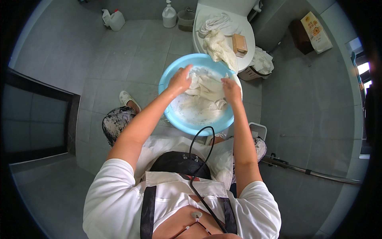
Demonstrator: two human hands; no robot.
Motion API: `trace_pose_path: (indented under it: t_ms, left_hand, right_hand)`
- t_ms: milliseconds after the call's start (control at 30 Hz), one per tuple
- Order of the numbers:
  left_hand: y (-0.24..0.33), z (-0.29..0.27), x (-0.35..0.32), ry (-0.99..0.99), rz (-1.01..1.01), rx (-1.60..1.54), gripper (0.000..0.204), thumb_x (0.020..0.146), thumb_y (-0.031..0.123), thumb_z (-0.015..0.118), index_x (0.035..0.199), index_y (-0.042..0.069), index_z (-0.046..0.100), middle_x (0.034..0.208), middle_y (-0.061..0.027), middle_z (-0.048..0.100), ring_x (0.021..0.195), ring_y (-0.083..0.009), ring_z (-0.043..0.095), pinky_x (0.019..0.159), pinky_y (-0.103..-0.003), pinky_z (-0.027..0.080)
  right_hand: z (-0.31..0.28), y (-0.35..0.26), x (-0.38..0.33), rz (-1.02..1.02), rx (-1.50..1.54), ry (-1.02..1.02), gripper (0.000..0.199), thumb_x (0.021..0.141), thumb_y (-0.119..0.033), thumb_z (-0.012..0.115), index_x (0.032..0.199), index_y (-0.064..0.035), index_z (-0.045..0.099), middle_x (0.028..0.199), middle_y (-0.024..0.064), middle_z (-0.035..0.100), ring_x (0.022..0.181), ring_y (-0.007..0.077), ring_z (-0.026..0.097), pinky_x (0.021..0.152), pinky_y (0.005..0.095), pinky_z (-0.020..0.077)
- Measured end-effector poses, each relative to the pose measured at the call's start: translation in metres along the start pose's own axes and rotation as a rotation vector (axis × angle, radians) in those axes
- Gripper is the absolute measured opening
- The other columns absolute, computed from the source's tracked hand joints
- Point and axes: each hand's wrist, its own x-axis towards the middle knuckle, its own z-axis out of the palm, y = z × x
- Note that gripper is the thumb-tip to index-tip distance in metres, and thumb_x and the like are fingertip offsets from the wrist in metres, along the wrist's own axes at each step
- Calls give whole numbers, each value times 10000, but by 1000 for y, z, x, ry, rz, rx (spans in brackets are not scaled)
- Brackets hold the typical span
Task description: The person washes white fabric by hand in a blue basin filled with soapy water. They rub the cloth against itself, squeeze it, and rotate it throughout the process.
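Both hands are gripping the cream cloth (207, 93) lying in the suds of the blue basin (169, 113) on the floor, the left hand (180, 79) clutching its far-left end, the right hand (231, 91) pinching its right edge, the cloth stretching crosswise between them.

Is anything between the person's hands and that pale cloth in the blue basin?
Nothing visible. Both the left hand and the right hand are already on the pale cloth, which lies in soapy water inside the blue basin.
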Motion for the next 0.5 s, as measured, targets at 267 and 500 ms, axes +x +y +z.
trace_pose_path:
  t_ms: [267, 500]
  left_hand:
    - [5, 52, -17, -358, -212, 384, 797, 661, 293, 652, 1322, 180, 222, 1345, -133, 235, 1195, -329, 307, 927, -419, 336]
    - [-9, 66, -14, -439, -311, 213, 528, 698, 98, 554, 1209, 96, 420, 1158, -189, 462, 1048, -284, 478, 874, -364, 390]
  right_hand:
    - [61, 16, -15, 173, -558, -374, 587, 685, -329, 621, 1156, -36, 431, 1241, 170, 378, 1017, 338, 491, 840, 383, 417]
    - [89, 59, -4, 341, -648, -537, 365, 753, -222, 526, 1064, -31, 534, 1028, 171, 561, 972, 330, 526, 822, 390, 422]
